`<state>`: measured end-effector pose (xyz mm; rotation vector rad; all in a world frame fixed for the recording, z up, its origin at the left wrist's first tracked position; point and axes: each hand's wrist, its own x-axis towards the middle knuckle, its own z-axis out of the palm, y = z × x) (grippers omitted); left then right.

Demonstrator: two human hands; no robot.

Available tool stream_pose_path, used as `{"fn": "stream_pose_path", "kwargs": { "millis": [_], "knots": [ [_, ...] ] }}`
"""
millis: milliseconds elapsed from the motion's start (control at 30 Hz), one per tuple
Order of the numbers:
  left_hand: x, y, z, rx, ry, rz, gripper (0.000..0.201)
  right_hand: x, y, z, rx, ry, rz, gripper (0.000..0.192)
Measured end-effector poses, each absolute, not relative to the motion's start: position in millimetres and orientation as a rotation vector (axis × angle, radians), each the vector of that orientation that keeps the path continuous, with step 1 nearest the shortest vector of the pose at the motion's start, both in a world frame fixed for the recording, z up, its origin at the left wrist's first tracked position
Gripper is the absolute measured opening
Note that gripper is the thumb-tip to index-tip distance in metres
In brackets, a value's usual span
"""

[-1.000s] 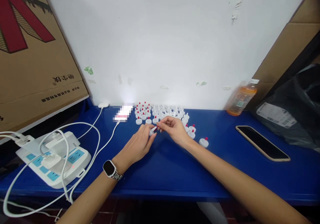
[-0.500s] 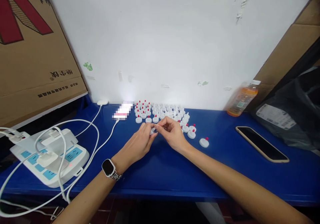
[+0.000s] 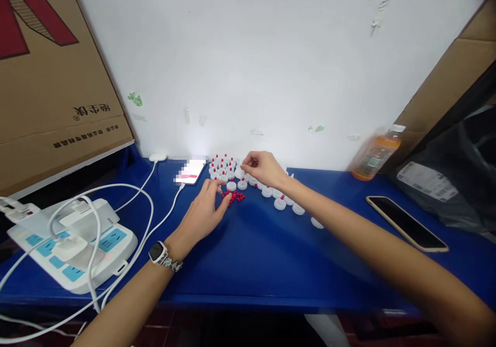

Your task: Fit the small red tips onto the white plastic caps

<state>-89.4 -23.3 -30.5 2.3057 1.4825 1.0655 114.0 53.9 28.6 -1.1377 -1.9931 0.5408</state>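
Observation:
My right hand (image 3: pixel 265 168) reaches to the cluster of white lids by the wall. Its thumb and fingertips are pinched at a round white lid (image 3: pixel 239 172). My left hand (image 3: pixel 203 202) is low over the table, thumb and fingers apart, with nothing visibly held. Beside its thumb lies a small heap of red tip caps (image 3: pixel 233 197). Several white lids with red tips (image 3: pixel 231 185) stand in rows behind the heap. More red-tipped lids (image 3: pixel 279 203) form a slanting line below my right forearm. My right hand and forearm hide part of the cluster.
On the left are a white power strip (image 3: pixel 70 254) with looping cables and a lit phone (image 3: pixel 190 172). A dark-screened phone (image 3: pixel 406 223), an orange drink bottle (image 3: pixel 375 153) and a dark plastic bag (image 3: pixel 442 181) are on the right. A white wall (image 3: pixel 248 68) borders the blue table (image 3: pixel 248 259).
My hands were together over a small white piece and have separated. The right moved up to the lids; the left shifted left and opened. The red tip caps have come into view.

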Motion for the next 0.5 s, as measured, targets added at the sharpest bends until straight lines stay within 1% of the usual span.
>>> {"fn": "stream_pose_path", "kwargs": {
  "millis": [67, 200, 333, 500],
  "knots": [
    [-92, -23, -29, 2.315, 1.510, 1.057, 0.030, 104, 74, 33, -1.196, -2.214, 0.369, 0.006],
    [-92, -25, -26, 2.325, 1.516, 1.045, 0.024, 78, 97, 35, -1.282, -2.535, 0.143, 0.012],
    [-90, -27, -23, 2.319, 1.498, 1.036, 0.023, 64, 102, 45, -1.327, -2.588, 0.127, 0.015],
    [-89, -28, -21, 2.285, 1.492, 1.054, 0.024, 66, 105, 60, -1.274, -2.467, 0.139, 0.012]
  ]
}}
